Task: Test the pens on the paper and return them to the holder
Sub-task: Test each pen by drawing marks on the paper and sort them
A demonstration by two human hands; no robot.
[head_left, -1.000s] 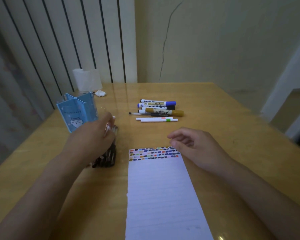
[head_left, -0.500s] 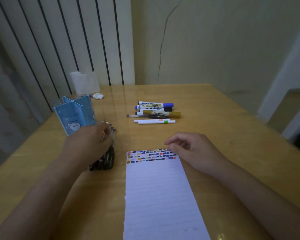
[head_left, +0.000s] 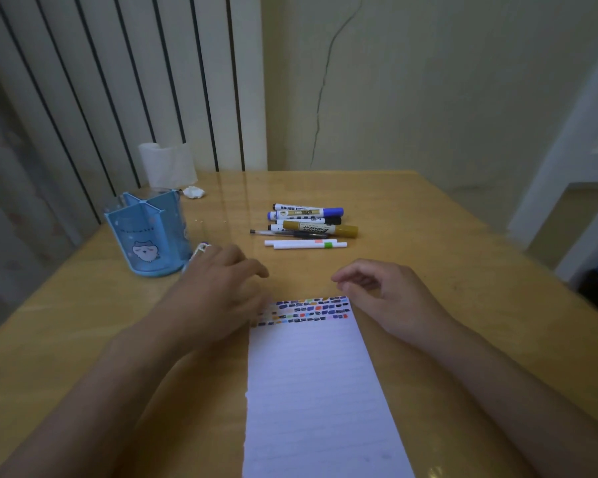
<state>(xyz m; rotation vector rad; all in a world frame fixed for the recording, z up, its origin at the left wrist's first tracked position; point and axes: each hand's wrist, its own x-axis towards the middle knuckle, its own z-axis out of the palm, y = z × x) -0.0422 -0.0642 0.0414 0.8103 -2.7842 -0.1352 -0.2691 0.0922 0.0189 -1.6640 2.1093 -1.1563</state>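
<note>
Seven-ish loose markers and pens (head_left: 306,225) wait mid-table, untested I guess. Left hand (head_left: 218,294) blurred beside blue plastic cartoon holder (head_left: 149,238), grip can't tell. Right hand (head_left: 380,294) relaxed, empty, at lined paper sheet's (head_left: 318,391) top corner.

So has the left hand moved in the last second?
Yes. The left hand has shifted right, away from the blue holder toward the paper, now overlapping its top-left corner.

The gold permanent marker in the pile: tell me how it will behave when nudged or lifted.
The gold permanent marker looks round-barrelled, so it would probably roll if nudged sideways. It lies against other pens, which may shift with it. Its rigid-looking capped body should lift stiffly, and is likely light.
</note>
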